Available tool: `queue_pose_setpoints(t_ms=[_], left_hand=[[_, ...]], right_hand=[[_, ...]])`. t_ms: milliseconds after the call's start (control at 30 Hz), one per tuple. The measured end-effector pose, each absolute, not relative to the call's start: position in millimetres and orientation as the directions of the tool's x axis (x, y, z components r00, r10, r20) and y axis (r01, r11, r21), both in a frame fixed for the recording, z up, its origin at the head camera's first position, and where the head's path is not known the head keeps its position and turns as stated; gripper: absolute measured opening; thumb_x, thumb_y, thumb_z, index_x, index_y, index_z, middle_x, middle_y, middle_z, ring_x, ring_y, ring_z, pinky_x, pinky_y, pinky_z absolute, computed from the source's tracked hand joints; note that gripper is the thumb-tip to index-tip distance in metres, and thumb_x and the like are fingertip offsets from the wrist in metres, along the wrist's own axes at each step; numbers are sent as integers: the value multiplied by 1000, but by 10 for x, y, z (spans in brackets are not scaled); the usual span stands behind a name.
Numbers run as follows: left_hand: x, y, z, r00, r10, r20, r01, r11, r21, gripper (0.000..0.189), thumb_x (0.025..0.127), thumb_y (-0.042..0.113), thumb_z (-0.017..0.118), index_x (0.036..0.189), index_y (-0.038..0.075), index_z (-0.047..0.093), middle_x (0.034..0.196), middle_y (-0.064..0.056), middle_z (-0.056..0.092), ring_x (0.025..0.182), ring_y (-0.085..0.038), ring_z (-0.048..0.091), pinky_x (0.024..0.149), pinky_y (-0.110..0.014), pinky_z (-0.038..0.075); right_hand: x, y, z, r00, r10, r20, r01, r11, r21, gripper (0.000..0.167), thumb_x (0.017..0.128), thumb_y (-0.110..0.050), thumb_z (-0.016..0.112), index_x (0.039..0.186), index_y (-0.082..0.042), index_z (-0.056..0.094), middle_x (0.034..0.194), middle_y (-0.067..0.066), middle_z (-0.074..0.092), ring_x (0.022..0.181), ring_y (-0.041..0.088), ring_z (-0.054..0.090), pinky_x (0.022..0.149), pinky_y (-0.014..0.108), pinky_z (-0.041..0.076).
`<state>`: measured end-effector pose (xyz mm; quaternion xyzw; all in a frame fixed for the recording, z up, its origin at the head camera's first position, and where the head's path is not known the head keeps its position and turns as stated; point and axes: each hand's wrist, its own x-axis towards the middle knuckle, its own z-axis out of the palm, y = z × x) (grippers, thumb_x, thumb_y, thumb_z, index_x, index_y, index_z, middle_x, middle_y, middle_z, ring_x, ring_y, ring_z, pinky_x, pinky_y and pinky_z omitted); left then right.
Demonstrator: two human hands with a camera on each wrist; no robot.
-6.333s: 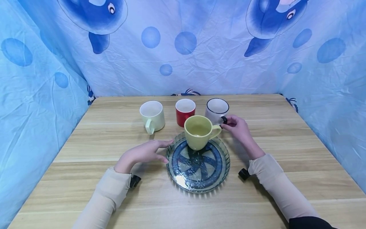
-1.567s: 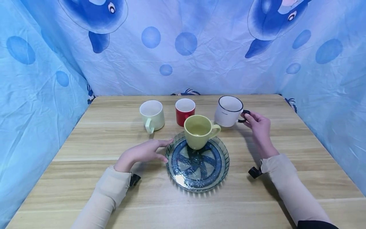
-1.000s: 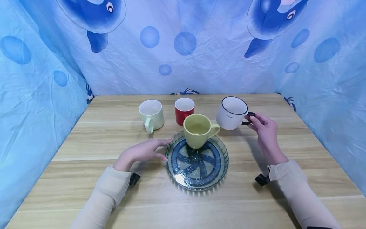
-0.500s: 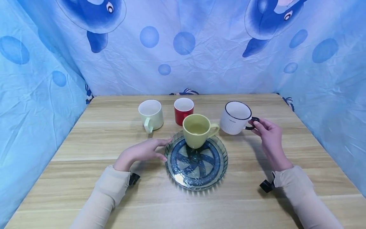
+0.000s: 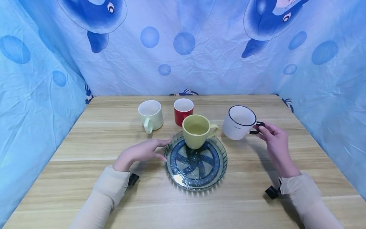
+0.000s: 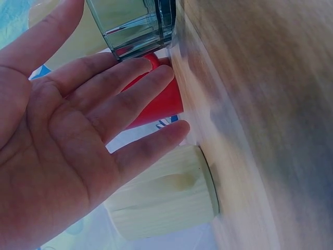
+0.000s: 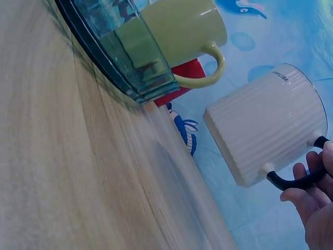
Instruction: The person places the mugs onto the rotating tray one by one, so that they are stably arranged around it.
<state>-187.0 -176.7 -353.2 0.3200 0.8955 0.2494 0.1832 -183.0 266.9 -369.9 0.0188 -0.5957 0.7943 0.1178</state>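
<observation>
My right hand (image 5: 275,140) grips the black handle (image 7: 299,180) of a white mug (image 5: 239,123) with a dark rim. In the right wrist view the ribbed mug is lifted off the table and tilted. A round glass plate (image 5: 210,183) with a blue pattern lies in the middle, and a yellow-green mug (image 5: 196,133) stands at its far side, handle to the right. My left hand (image 5: 143,151) is at the plate's left edge with fingers extended, its fingertips right at the rim. The left wrist view shows its palm and spread fingers.
Behind the plate a red mug (image 5: 183,115) stands on the wooden table (image 5: 160,210). To its left is a pale green mug (image 5: 152,119) with its handle toward me. A blue curtain (image 5: 217,63) hangs beyond the table's far edge.
My right hand has carried the white mug from behind the yellow-green mug out to the right, and lately toward me. The left hand, plate and other mugs have stayed put.
</observation>
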Motion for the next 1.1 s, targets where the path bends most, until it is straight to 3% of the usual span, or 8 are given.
queue_pose_setpoints(t_ms=[300,600,1100], left_hand=[[-1873,-1770,-3511,-730,662,-172,485,678,552,74,85,23,73,145,-4,38,152,-18,38,139,-34,41,116,-49,35],[-1866,-1746,-3495,-746,648,-150,484,683,547,75,80,24,78,141,-5,44,148,-18,44,137,-35,43,115,-50,36],[-1865,-1745,-3453,-748,652,-126,502,680,534,77,78,25,79,140,-5,45,146,-18,47,134,-34,47,113,-48,38]], right_hand=[[-1749,2648,-3681,-972,142,188,-219,-254,-942,19,90,-5,65,106,-7,74,90,-1,77,85,9,73,76,21,59],[-1686,2575,-3670,-961,99,257,-276,-330,-903,21,91,4,59,104,-2,74,87,5,77,83,12,74,74,24,59],[-1639,2463,-3643,-957,62,284,-289,-310,-906,27,93,9,54,98,-7,76,87,2,77,83,11,73,73,23,60]])
